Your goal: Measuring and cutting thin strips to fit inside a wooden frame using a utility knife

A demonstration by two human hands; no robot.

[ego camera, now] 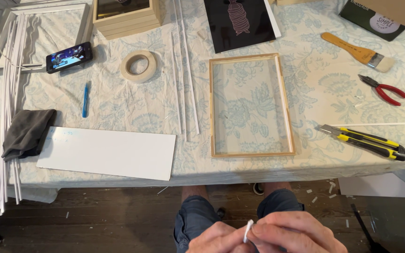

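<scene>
While my left hand and right hand pinch a white scrap, the frame at 12 o'clock sits empty, backing unfitted.

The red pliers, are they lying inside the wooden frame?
No, the red pliers lie on the tablecloth off to the right of the wooden frame, near the paintbrush.

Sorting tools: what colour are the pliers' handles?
Red, on the pliers, best seen in the head view.

lit phone screen top left, dark green box w/ round white label top right
</scene>
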